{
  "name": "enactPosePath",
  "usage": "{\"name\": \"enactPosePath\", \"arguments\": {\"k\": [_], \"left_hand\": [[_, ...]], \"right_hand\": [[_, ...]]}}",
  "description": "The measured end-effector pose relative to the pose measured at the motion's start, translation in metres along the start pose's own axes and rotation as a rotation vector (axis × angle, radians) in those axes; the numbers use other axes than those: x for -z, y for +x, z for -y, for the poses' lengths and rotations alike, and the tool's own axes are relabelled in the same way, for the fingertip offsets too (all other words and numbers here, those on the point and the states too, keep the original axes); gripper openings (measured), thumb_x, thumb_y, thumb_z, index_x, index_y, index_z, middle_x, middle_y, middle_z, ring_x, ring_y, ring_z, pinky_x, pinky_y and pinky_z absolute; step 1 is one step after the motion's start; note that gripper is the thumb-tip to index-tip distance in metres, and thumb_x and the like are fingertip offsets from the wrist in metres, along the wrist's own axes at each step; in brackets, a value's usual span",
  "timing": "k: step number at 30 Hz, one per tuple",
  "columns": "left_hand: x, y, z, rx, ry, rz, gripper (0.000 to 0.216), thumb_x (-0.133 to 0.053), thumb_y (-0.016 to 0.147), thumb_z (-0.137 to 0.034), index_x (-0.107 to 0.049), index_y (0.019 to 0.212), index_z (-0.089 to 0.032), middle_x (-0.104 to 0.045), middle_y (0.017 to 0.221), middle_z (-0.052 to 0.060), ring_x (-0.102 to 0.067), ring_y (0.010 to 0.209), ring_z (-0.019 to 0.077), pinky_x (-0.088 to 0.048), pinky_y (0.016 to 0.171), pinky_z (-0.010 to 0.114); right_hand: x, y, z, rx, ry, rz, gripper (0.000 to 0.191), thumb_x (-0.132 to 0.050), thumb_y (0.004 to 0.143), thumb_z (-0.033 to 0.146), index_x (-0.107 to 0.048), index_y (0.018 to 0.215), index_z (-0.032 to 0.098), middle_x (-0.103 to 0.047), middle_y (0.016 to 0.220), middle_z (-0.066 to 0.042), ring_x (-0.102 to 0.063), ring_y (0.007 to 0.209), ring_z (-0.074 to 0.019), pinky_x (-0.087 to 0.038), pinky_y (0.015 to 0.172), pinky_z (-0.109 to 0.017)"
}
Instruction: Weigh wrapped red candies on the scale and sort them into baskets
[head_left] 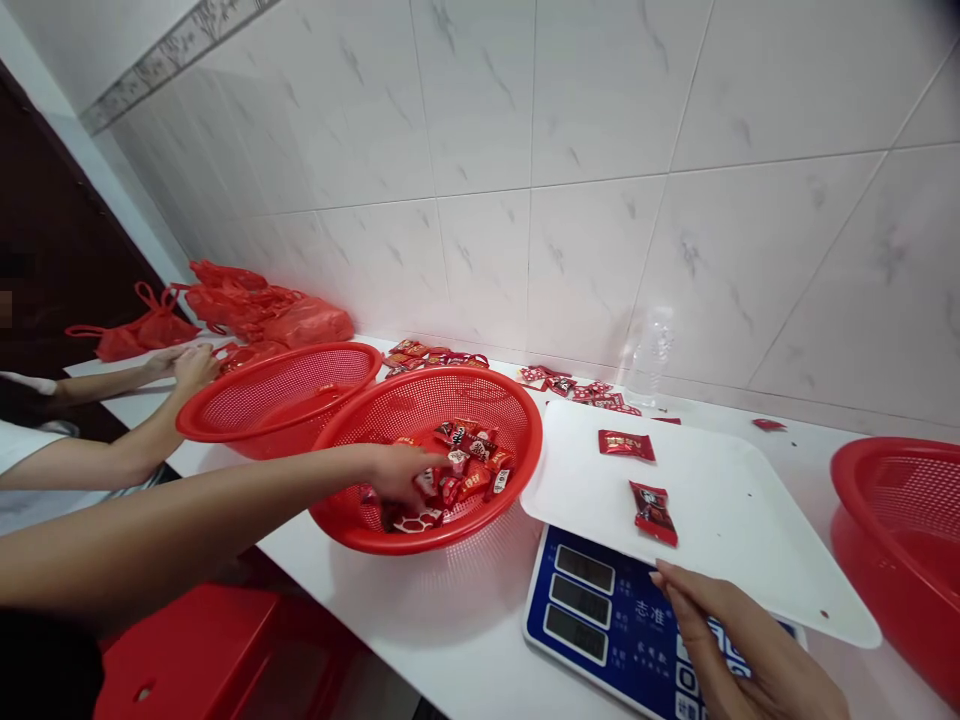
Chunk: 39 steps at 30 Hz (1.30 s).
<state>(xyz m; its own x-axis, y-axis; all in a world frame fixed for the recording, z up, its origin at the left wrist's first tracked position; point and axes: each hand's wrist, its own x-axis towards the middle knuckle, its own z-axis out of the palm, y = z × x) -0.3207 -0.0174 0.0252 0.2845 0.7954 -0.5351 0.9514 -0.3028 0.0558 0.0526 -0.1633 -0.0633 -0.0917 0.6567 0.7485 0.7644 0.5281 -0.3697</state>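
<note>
My left hand (403,474) reaches into a red plastic basket (529,425), its fingers curled round wrapped sweets among the pile. More sweets in red, black and white wrappers (474,480) lie at the bottom of this basket. My right hand (750,640) is at the near edge of a white tray (720,490), thumb and forefinger pinched together; what lies between the tips, if anything, is hidden. Two wrapped sweets, one red (626,445) and one dark red (653,512), lie apart on the tray. The tray sits on a blue digital scale (600,630), partly under my right hand.
A second red basket (277,440) stands to the left, another (885,530) at the right edge. Loose sweets (435,358) and a clear bottle (651,355) are by the tiled wall. Red bags (262,305) and another person's hands (187,365) are far left. A red stool (187,650) stands below.
</note>
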Motion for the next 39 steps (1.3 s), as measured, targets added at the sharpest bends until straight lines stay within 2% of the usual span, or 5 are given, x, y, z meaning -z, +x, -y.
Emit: {"name": "enactPosePath", "arguments": {"k": [7, 12, 21, 29, 39], "left_hand": [[0.018, 0.039, -0.005, -0.040, -0.071, -0.327, 0.042, -0.061, 0.082, -0.029, -0.056, 0.123, -0.019, -0.066, 0.116, 0.008, -0.063, 0.103, 0.0246, -0.050, 0.085, 0.030], [0.038, 0.049, -0.006, 0.010, 0.043, -0.470, 0.047, -0.056, 0.086, -0.025, -0.048, 0.132, -0.018, -0.057, 0.131, 0.011, -0.056, 0.116, 0.0262, -0.044, 0.097, 0.036], [-0.001, 0.070, -0.059, -0.346, 0.185, -0.167, 0.084, -0.069, 0.074, -0.039, -0.033, 0.144, -0.012, -0.034, 0.149, 0.019, -0.036, 0.134, 0.0332, -0.034, 0.107, 0.040], [-0.009, 0.084, -0.068, -0.331, 0.313, -0.301, 0.039, -0.061, 0.079, -0.029, -0.061, 0.115, -0.015, -0.060, 0.119, 0.016, -0.053, 0.111, 0.0324, -0.037, 0.101, 0.043], [-0.011, 0.079, -0.059, -0.187, 0.209, -0.215, 0.054, -0.067, 0.071, -0.034, -0.057, 0.122, -0.020, -0.056, 0.124, 0.015, -0.060, 0.101, 0.0335, -0.049, 0.085, 0.044]], "right_hand": [[-0.004, 0.002, 0.000, -0.066, 0.035, -0.003, 0.020, -0.052, 0.093, 0.033, -0.067, 0.104, 0.026, -0.074, 0.094, 0.000, -0.072, 0.078, -0.0160, -0.058, 0.065, -0.021], [-0.005, 0.002, 0.002, -0.102, 0.085, -0.027, 0.021, -0.051, 0.093, 0.035, -0.067, 0.103, 0.026, -0.074, 0.094, 0.001, -0.071, 0.077, -0.0155, -0.058, 0.066, -0.021], [-0.010, 0.001, 0.006, -0.198, 0.181, -0.037, 0.026, -0.052, 0.092, 0.041, -0.070, 0.100, 0.025, -0.074, 0.095, -0.002, -0.071, 0.081, -0.0176, -0.059, 0.068, -0.024], [-0.013, 0.002, 0.005, -0.231, 0.159, -0.047, 0.026, -0.053, 0.091, 0.043, -0.071, 0.099, 0.026, -0.074, 0.092, -0.001, -0.070, 0.072, -0.0164, -0.058, 0.059, -0.022], [-0.013, 0.003, 0.007, -0.229, 0.147, -0.038, 0.029, -0.051, 0.092, 0.046, -0.071, 0.098, 0.027, -0.075, 0.092, 0.000, -0.071, 0.074, -0.0166, -0.058, 0.061, -0.022]]}}
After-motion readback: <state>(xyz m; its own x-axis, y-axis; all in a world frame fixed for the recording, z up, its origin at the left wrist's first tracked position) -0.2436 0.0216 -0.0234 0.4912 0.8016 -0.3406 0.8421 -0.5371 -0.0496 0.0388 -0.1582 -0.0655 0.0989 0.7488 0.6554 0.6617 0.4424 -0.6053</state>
